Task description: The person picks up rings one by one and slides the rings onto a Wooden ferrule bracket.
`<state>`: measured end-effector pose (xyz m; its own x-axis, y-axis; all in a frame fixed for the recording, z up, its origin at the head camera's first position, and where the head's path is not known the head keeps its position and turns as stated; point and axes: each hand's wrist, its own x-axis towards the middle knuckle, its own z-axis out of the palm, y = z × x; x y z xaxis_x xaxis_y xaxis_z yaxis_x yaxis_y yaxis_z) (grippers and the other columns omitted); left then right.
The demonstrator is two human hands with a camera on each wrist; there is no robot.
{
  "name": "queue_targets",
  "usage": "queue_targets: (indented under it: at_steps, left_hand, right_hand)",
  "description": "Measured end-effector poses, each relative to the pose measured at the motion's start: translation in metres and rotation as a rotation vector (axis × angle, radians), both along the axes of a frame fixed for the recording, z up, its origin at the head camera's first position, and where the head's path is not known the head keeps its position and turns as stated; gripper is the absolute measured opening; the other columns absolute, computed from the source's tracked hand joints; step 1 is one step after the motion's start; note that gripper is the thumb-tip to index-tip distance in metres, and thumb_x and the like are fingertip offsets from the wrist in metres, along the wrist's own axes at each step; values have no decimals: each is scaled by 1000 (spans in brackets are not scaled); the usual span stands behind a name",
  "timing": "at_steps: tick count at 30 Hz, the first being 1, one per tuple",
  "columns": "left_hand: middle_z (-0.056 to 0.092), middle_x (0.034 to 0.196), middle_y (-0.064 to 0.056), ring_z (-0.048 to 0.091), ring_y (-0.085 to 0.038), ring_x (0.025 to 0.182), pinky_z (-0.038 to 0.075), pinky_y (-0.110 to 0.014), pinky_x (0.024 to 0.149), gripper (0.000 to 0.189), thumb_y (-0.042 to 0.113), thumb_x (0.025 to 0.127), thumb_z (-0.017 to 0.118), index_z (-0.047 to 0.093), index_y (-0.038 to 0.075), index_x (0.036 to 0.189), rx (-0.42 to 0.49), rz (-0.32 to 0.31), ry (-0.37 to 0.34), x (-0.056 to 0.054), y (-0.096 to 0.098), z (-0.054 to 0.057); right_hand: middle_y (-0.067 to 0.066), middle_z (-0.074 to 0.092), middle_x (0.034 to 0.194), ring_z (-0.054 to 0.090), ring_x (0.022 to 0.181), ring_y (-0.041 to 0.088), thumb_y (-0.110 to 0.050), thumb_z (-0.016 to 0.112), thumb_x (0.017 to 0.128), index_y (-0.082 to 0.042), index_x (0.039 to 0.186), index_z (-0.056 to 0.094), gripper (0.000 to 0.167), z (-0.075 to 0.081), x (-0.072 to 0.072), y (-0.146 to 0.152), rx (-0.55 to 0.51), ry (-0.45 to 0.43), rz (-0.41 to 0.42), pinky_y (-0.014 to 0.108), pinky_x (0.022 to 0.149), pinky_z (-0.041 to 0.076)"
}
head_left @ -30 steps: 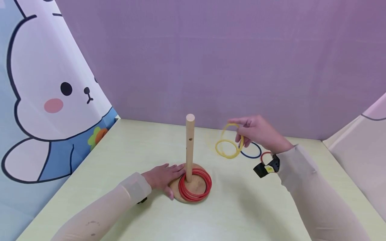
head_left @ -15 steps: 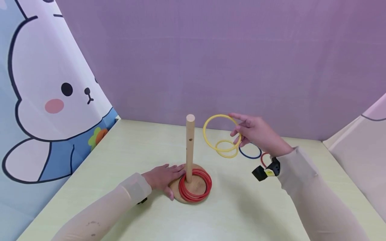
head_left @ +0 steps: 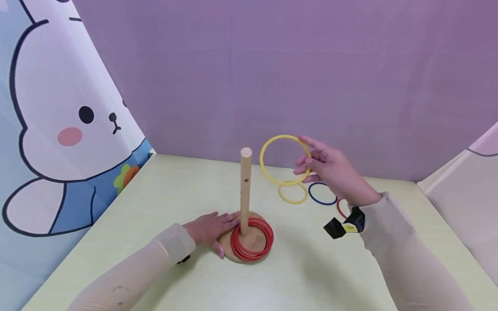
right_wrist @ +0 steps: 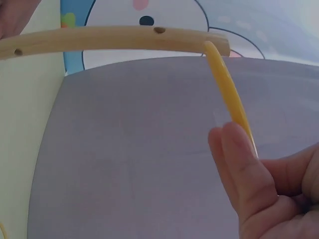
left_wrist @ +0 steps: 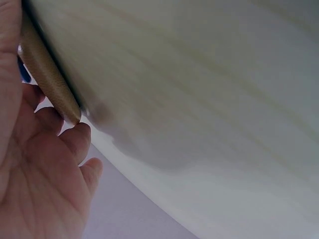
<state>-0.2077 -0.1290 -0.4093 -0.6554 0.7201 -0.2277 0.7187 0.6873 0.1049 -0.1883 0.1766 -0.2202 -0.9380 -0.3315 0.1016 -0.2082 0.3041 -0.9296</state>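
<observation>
Red rings on peg: several thin red rings [head_left: 250, 256], count unclear, lie round the foot of the upright pale wooden peg [head_left: 245, 194] on its round wooden base [head_left: 254, 238], lower centre of frame; this part looks done.
Ring in hand: thin yellow ring [head_left: 261, 160] is in the air right of the peg top, centre of frame, seen nearly face-on, not round the peg. In the right wrist view its rim overlaps the peg near the tip; can't tell if touching.
Right hand [head_left: 330, 170]: thumb and fingers nearly together, pinching the yellow ring's right rim.
Left hand [head_left: 212, 227]: fingers extended on the left of the base, thumb apart; no ring held, seems to steady the base.
Loose rings: second thin yellow ring [head_left: 292, 202], dark blue ring [head_left: 323, 204] and a partly hidden lone red ring [head_left: 338, 209], all right of centre, none round the peg.
Progress: partway, judging by layout; held ring plus three loose ones appear left.
Edges: pale yellow-green surface [head_left: 186, 190] ends at purple cloth backdrop [head_left: 249, 77] behind, cartoon-print curtain [head_left: 46, 108] at left.
Open room: good above the peg and lower right of the base; tight left, where the left hand rests.
</observation>
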Motion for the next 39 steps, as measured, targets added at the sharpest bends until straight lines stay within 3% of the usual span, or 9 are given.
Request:
queue_targets:
  at_steps: [9,15,29,34,39]
  left_hand:
    - [25,157,-9,35,-33,136,30,-50,109,107,55,66,78,32,6,149,-10,4,5,-1,0,0]
    - [25,156,-10,36,-33,136,31,-50,109,107,55,66,79,33,6,149,-8,3,3,-1,-1,1]
    - [24,157,-9,34,-34,137,29,-51,110,106,55,68,77,31,6,150,-1,6,-13,1,-1,3]
    - [24,157,-10,35,-35,136,29,-52,109,107,56,68,77,31,6,150,-1,-1,-7,0,-1,3]
    - [23,157,-8,35,-34,136,29,-51,110,106,52,68,80,31,7,150,-8,17,-23,-1,1,2]
  right_hand:
    - [13,55,103,66,90,11,-1,43,100,-16,153,24,58,3,11,-15,-274,55,-88,25,76,56]
    - [6,58,97,67,85,7,2,44,99,-13,152,26,58,3,17,-28,-368,111,-111,24,72,56]
    - [13,56,102,66,92,9,4,43,99,-11,152,27,57,-6,16,-48,-282,161,-67,27,71,57]
    - [16,57,103,66,94,10,3,43,99,-11,151,30,56,-6,15,-52,-255,154,-61,26,72,56]
    - [15,56,105,65,94,10,4,44,98,-11,152,28,57,-7,15,-56,-265,90,-20,28,72,57]
